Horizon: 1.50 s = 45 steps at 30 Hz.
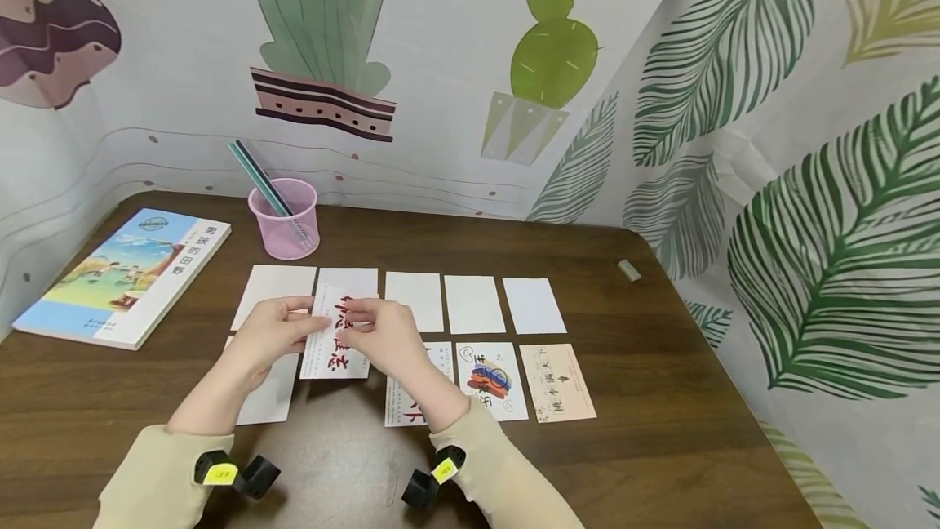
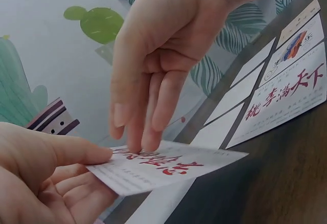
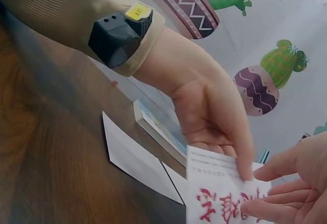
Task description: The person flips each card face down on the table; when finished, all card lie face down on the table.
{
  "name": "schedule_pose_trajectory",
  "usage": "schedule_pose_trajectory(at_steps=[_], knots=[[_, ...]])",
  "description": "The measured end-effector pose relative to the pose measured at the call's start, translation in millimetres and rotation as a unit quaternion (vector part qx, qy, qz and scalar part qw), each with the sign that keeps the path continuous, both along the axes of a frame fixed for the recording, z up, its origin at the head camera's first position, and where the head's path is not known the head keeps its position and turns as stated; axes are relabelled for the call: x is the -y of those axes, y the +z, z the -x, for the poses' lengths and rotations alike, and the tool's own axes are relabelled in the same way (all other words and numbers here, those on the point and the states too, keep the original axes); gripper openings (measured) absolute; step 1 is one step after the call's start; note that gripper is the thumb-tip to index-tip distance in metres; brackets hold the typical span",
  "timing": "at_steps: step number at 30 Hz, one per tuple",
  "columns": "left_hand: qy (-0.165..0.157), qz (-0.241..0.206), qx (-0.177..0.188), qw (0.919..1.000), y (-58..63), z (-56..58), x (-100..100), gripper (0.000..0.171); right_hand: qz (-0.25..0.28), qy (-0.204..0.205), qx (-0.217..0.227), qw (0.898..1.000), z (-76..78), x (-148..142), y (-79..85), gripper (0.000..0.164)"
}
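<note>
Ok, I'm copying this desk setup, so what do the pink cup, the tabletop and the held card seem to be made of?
Pink cup: likely fine mesh, metal or plastic unclear; the sticks inside show faintly through its wall.
Tabletop: wood or a wood-look laminate, brown with a soft sheen; it shows streaky grain.
Card: probably stiff paper, fairly matte; it barely bends though held near one end.
</note>
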<state>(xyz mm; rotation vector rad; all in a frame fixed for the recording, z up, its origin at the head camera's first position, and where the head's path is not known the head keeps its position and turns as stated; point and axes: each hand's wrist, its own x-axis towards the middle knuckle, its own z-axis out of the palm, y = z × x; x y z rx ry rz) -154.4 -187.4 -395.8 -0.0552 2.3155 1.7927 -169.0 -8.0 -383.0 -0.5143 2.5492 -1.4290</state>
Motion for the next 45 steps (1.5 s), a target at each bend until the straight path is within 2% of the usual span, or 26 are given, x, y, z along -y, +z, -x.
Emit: schedule_pose_trajectory(at_steps=[5, 10, 15, 20, 26, 29, 34, 37, 39, 42, 45], knots=[[0.012, 0.014, -0.024, 0.9995, 4.0, -1.2, -4, 0.061, 0.031, -0.002, 0.009, 0.999, -4.9, 4, 0.1, 0.050], [0.016, 0.016, -0.037, 0.9991, 12.0, -5.8, -8, 0.067, 0.050, -0.008, -0.002, 0.999, -8.3, 5, 0.5, 0.065], [0.019, 0.022, -0.056, 0.9980, 20.6, -10.7, -14, 0.060, 0.048, -0.010, -0.022, 0.999, -11.2, 5, 4.4, 0.070], [0.021, 0.012, -0.073, 0.9970, 25.8, -13.7, -17, 0.057, 0.068, -0.017, -0.041, 0.997, -12.0, 4, 6.8, 0.061], [0.010, -0.032, -0.088, 0.9956, 29.2, -15.5, -20, 0.061, 0.087, -0.053, -0.053, 0.993, -6.5, 0, 6.3, 0.041], [0.001, -0.038, -0.092, 0.9951, 28.2, -14.9, -20, 0.059, 0.097, -0.063, -0.037, 0.993, -2.4, -4, 5.6, 0.034], [-0.018, -0.021, -0.089, 0.9956, 25.2, -11.5, -15, 0.052, 0.098, -0.077, -0.016, 0.992, 6.2, -10, 3.9, 0.025], [-0.022, -0.010, -0.092, 0.9955, 22.4, -9.0, -9, 0.048, 0.104, -0.083, 0.016, 0.991, 12.1, -14, 1.5, 0.022], [-0.009, 0.004, -0.096, 0.9953, 20.7, -7.7, -2, 0.046, 0.108, -0.081, 0.044, 0.990, 15.4, -16, 0.1, 0.022], [0.030, 0.045, -0.096, 0.9939, 18.0, -6.8, 9, 0.048, 0.107, -0.072, 0.094, 0.987, 18.9, -20, -1.9, 0.026], [0.055, 0.079, -0.075, 0.9926, 12.6, -4.5, 18, 0.057, 0.099, -0.055, 0.137, 0.984, 21.0, -21, -4.9, 0.030]])
